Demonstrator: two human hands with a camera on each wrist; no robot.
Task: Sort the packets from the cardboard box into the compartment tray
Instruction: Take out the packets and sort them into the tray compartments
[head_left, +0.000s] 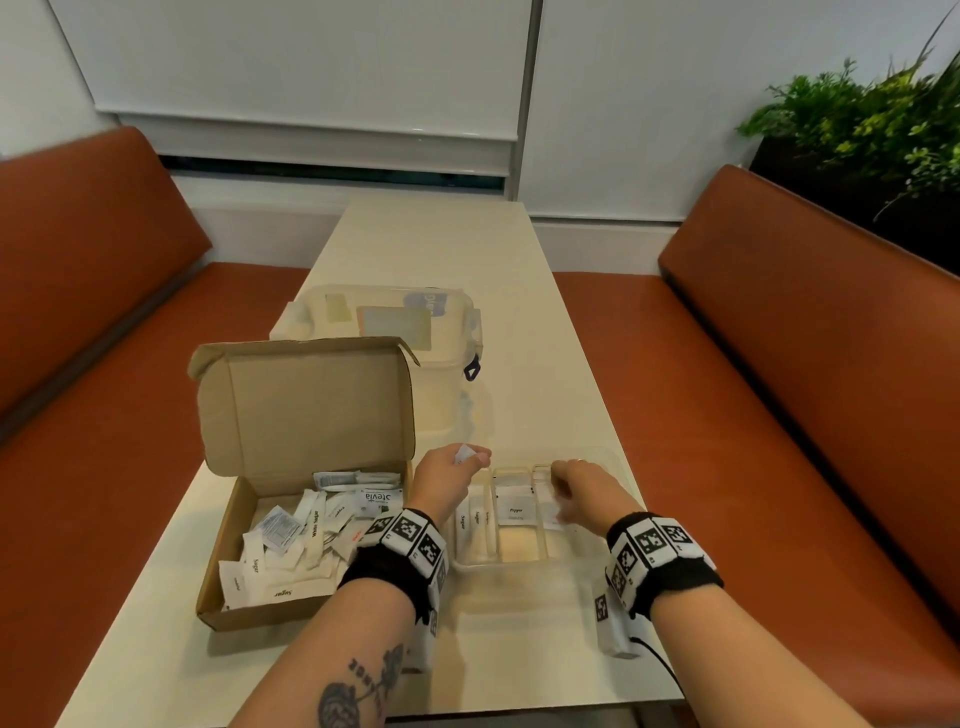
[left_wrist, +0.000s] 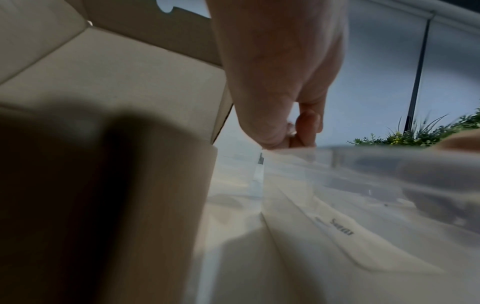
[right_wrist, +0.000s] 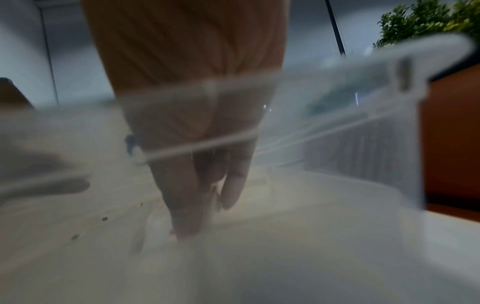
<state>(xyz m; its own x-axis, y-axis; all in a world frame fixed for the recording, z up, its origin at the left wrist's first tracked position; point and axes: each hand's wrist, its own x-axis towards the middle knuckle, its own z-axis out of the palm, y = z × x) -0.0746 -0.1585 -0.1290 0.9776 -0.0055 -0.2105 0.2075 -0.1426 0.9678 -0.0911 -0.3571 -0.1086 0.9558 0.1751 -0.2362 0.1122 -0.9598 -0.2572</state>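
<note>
An open cardboard box (head_left: 228, 577) on the left holds several white packets (head_left: 291, 535). To its right is the clear compartment tray (head_left: 506, 564), with Sugar sticks (head_left: 462, 521) in its left slots and a Pepper packet (head_left: 515, 506) in the middle one. My left hand (head_left: 454, 470) hovers over the tray's far left corner, pinching a small white packet (head_left: 464, 454). My right hand (head_left: 574, 486) reaches down into the right compartment. Its fingers (right_wrist: 182, 205) point down through the blurred tray wall, pinching a thin white packet (head_left: 549, 512) with red print.
A clear lidded storage container (head_left: 395, 338) stands behind the box on the cream table (head_left: 519, 670). Orange benches (head_left: 779, 364) run along both sides, and a green plant (head_left: 872, 119) is at the back right. The box lid (head_left: 306, 400) stands upright, close to my left hand.
</note>
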